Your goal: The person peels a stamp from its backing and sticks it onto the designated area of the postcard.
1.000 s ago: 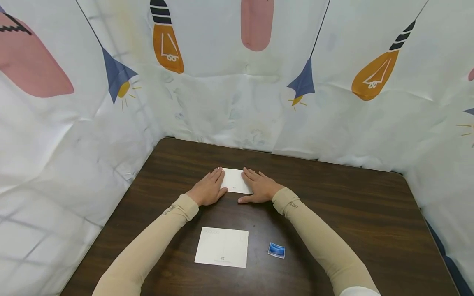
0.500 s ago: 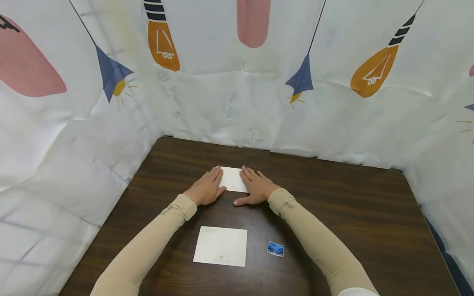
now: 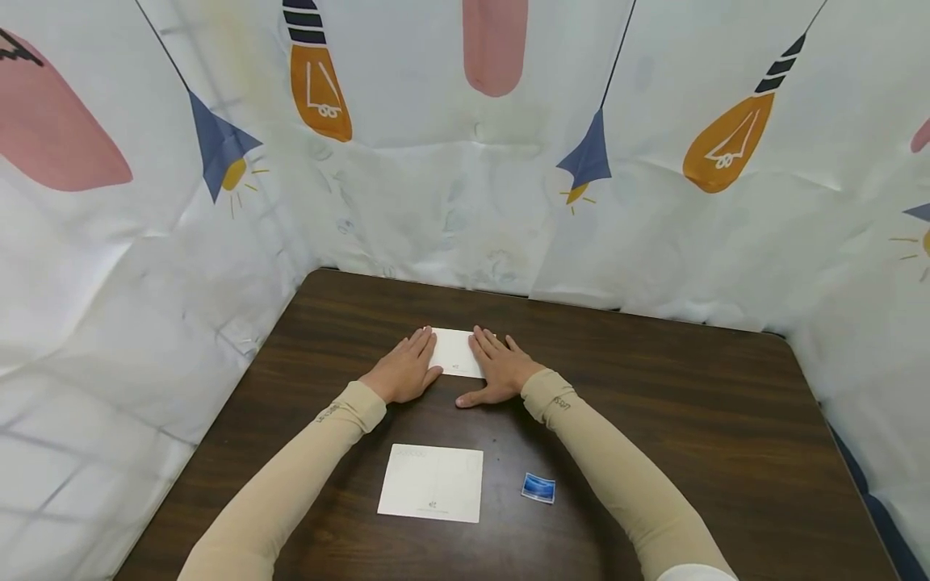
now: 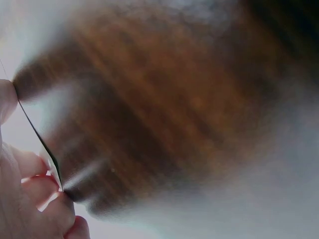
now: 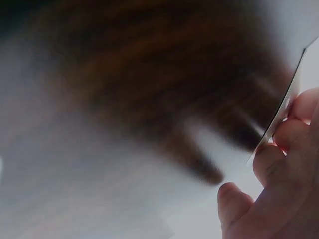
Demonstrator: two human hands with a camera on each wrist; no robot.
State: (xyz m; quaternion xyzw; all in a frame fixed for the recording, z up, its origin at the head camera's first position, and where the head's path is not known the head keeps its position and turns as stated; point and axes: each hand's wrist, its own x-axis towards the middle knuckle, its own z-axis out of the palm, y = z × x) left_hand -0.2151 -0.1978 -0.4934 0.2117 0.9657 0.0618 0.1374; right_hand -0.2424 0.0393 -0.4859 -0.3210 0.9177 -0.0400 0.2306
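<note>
Lying under fingers (image 3: 419, 344): white card (image 3: 454, 352)

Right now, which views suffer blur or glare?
Head view: far card and near card keep clear outlines, small print unreadable; left wrist: tabletop heavily blurred, pale haze lower right; right wrist: blurred too, pale haze lower left.

PLACE: booth-like, enclosed | lamp-print hangings (image 3: 436, 206) all round | wood-grain table (image 3: 697, 436)
</note>
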